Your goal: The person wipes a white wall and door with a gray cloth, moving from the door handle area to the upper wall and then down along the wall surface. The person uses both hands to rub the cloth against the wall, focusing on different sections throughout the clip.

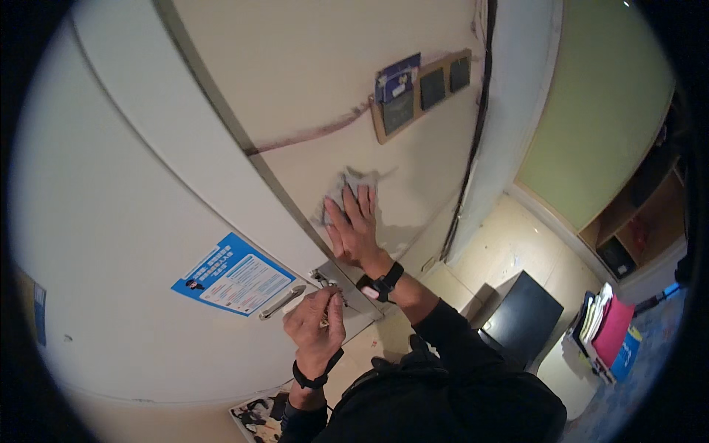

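My right hand (354, 230) presses a crumpled grey cloth (360, 180) flat against the cream wall panel (310, 183), fingers spread over it. At the white door's handle side, my left hand (318, 318) is closed around a small bunch of metal things, perhaps keys (327, 313), mostly hidden by the fingers. A metal door handle (282, 303) lies just left of that hand, with a lock fitting (318, 275) above it. Dark reddish smears (316, 133) run across the panel above the cloth. Both wrists wear dark bands.
A wooden holder with dark panels (432, 88) is mounted above the cloth, a blue packet (396, 80) in it. A blue printed sheet (235, 275) is stuck to the door. A black box (520, 315), stacked folders (606, 326), a shelf (659, 216) and a tray (243, 423) stand lower down.
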Available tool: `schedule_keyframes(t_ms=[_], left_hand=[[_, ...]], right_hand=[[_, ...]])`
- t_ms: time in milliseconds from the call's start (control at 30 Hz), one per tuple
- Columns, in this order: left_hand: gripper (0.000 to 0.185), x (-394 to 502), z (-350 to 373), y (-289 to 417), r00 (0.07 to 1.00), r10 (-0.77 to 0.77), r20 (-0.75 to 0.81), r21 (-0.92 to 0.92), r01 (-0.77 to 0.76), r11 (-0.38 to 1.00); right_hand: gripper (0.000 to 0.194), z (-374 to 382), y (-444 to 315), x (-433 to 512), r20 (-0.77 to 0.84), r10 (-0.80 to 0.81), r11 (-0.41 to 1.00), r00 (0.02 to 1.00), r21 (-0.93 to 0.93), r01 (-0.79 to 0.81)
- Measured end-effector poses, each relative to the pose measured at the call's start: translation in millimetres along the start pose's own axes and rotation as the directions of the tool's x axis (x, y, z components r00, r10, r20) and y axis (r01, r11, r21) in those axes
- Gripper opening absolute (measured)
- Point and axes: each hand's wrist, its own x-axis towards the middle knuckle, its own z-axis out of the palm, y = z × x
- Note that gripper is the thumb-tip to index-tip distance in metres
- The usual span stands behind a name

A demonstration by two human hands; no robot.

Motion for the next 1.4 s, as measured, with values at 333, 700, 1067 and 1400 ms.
schedule_keyframes(t_ms=[333, 700, 1067, 1400], left_hand=[[0.017, 11, 9, 18, 0.982, 0.065, -0.175, 0.041, -0.059, 0.997], [0.02, 15, 28, 23, 0.982, 0.049, -0.182, 0.079, -0.035, 0.996], [0.016, 39, 46, 38, 0.977, 0.097, -0.188, 0.078, -0.084, 0.993], [0.012, 57, 60, 45, 0.984, 0.068, -0.163, 0.034, -0.063, 0.997]], right_hand=[[0.062, -46, -59, 226, -0.134, -0.285, 0.955, 0.949, 0.039, 0.293], [0.062, -34, -30, 110, -0.034, -0.166, 0.983, 0.985, 0.067, 0.168], [0.074, -71, -69, 252, -0.111, -0.073, 0.996, 0.991, 0.041, 0.078], [0.082, -114, -20, 300, -0.051, 0.223, 0.97, 0.974, -0.09, -0.227]])
